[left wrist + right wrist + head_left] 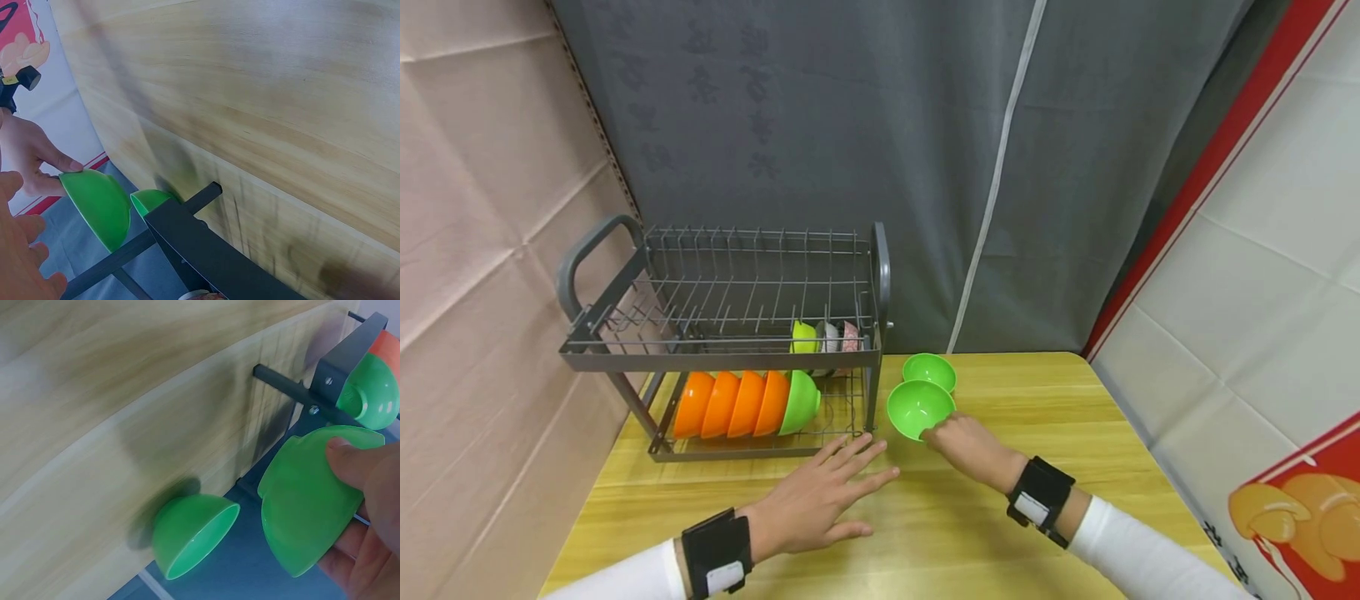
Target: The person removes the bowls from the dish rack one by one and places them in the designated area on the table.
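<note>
My right hand (958, 440) pinches the rim of a green bowl (919, 409), tilted and lifted just right of the dish rack (876, 275); the right wrist view shows my thumb (350, 462) on that bowl (306, 500). A second green bowl (930, 370) stands on the wooden table (1060, 417) behind it, also visible as the second bowl (190, 534). My left hand (827, 492) lies open, palm down, fingers spread, on the table in front of the rack. In the left wrist view the held bowl (100, 203) hangs beside the rack's dark frame (206, 250).
The rack's lower tier holds several orange bowls (730, 404) and one green bowl (801, 400) on edge. Small cups (826, 336) sit on the upper tier. A grey curtain hangs behind, and a pink wall stands to the left. The table's right edge is near a white panel.
</note>
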Demonstrator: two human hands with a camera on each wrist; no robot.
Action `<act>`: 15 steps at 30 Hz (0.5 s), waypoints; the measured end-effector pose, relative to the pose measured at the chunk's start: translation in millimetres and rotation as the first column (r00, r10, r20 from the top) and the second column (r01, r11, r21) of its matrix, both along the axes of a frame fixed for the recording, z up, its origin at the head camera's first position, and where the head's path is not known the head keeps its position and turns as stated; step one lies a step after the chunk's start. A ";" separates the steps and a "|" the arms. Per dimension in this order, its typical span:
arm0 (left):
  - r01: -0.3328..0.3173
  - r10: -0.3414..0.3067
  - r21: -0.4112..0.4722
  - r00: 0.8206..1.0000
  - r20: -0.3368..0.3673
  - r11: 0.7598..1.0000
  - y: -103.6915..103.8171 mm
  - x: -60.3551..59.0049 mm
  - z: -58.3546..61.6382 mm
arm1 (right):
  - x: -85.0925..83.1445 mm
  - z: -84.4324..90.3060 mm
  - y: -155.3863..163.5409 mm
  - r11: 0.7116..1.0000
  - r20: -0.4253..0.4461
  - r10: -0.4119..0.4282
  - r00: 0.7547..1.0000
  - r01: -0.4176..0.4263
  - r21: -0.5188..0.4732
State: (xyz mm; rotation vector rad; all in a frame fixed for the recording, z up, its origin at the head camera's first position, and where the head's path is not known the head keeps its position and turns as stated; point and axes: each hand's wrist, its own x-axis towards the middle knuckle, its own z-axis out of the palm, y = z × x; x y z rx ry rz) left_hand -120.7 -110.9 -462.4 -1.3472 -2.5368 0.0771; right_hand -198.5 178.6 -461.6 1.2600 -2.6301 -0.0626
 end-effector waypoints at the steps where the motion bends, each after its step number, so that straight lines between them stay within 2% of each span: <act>1: 0.001 -0.001 0.001 1.000 -0.001 1.000 0.2 -0.3 0.3 | -1.8 -0.7 0.6 1.000 -0.002 0.000 1.000 0.000 0.002; 15: -0.009 0.009 -0.015 1.000 0.029 1.000 5.4 -1.0 4.7 | -20.7 -5.3 7.5 1.000 -0.015 -0.013 1.000 0.013 -0.019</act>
